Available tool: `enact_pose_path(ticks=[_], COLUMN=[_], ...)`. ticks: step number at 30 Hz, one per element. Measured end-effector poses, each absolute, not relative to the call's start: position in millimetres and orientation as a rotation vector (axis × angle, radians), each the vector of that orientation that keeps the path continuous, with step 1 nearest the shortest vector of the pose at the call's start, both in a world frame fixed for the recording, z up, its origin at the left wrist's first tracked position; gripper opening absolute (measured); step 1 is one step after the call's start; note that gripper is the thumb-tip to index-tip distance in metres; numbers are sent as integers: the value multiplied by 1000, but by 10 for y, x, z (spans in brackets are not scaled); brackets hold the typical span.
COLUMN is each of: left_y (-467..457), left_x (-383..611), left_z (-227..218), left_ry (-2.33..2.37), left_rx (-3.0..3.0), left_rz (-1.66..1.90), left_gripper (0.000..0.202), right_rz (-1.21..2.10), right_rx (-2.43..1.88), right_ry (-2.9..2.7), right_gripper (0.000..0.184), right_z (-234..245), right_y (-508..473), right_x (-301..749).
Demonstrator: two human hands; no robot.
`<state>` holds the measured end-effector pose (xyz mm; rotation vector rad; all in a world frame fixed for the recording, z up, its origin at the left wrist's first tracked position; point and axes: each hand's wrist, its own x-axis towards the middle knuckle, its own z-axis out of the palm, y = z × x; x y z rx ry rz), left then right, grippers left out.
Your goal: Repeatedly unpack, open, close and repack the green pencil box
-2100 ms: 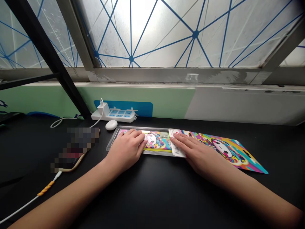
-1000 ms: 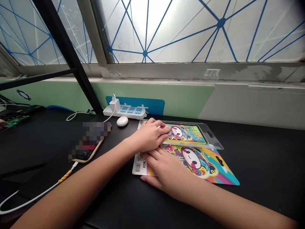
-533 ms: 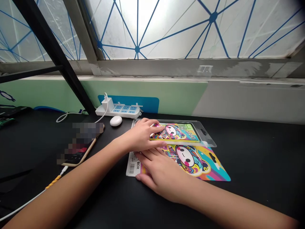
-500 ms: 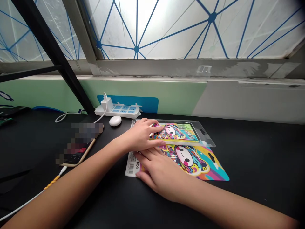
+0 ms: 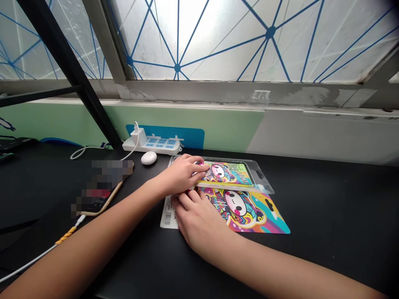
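Observation:
A colourful cartoon phone case (image 5: 229, 173) lies in a clear plastic blister tray (image 5: 262, 178) on the black table. In front of it lies the matching printed backing card (image 5: 249, 211) with a white barcode strip (image 5: 168, 216). My left hand (image 5: 181, 176) rests on the left end of the case, fingers curled round its edge. My right hand (image 5: 199, 220) lies flat on the card's left part, fingers stretched toward the tray.
A white power strip (image 5: 152, 144) with a plugged charger and a white oval earbud case (image 5: 149, 158) sit by the wall. A phone (image 5: 99, 187) on a white cable (image 5: 34, 259) lies at the left. A black slanted post (image 5: 68, 70) rises at the back left.
The card has come out of the tray and now lies in front of it. My right hand slid left over the card; my left hand stayed on the case's left end.

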<state>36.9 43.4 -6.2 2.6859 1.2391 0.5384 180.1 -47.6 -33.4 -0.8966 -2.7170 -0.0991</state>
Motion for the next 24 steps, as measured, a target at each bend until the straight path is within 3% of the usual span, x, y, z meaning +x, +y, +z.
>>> enact_pose_path(ticks=[4, 7, 18, 20, 24], left_y=[420, 409, 374, 374, 381], left_x=[361, 357, 376, 378, 371], left_z=[-68, -55, -59, -66, -71], left_ry=[1217, 1209, 1255, 1253, 1242], left_rx=[2706, 2730, 2753, 2757, 2754], left_rz=[552, 538, 552, 559, 580], left_gripper=[34, 34, 35, 35, 34], right_rz=[-259, -294, 324, 393, 440], right_rx=[-804, -842, -965, -942, -870], right_ry=[-2745, -2707, -2802, -2762, -2654], right_gripper=[30, 42, 81, 77, 47], right_z=[-423, -438, -251, -235, -192], right_y=[-633, -756, -691, -648, -565], right_x=[1809, 1802, 1805, 1833, 1880])
